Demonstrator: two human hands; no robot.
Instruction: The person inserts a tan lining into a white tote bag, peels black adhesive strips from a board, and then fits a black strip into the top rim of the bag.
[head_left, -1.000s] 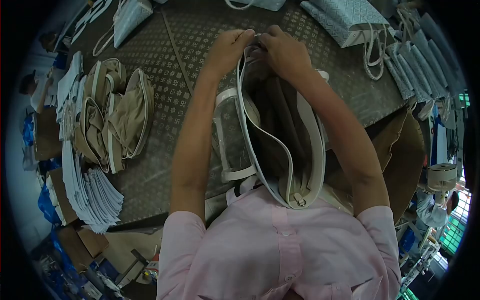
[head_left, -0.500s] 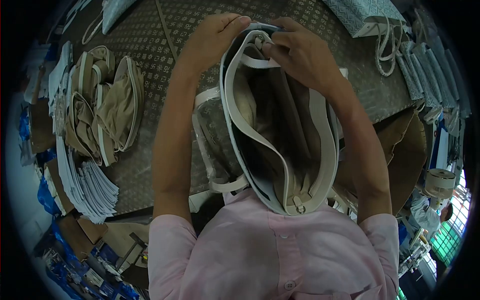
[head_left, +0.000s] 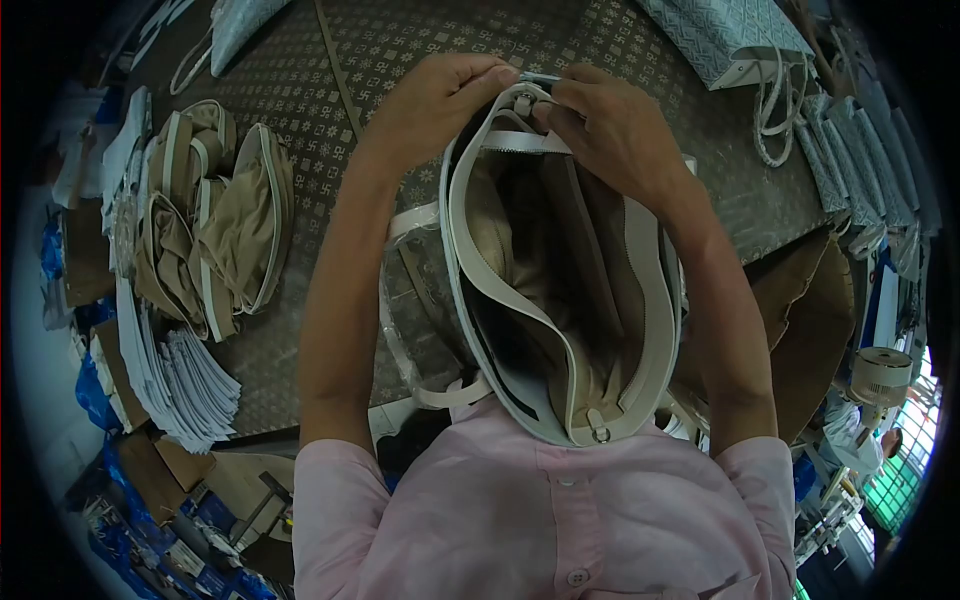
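An open handbag (head_left: 465,290) with a pale outer rim and a beige lining rests against my chest, its mouth facing up. My left hand (head_left: 450,100) grips the far end of the rim, thumb on top. Opposite it, my right hand (head_left: 610,120) pinches the same end, its fingers by a small metal ring tab (head_left: 523,101). A second tab with a ring (head_left: 599,428) lies at the near end. A pale strap (head_left: 430,396), partly in clear wrap, hangs on the bag's left side.
Beige lining pieces (head_left: 240,225) lie on the patterned table (head_left: 330,120) at left, above a stack of white sheets (head_left: 190,390). A patterned bag with rope handles (head_left: 735,45) stands at back right, beside several folded bags (head_left: 860,150). An open brown carton (head_left: 800,320) is at right.
The far end of the bag and both hands have come slightly down in view. The right fingers remain by the ring tab, and the left hand has moved closer to it.
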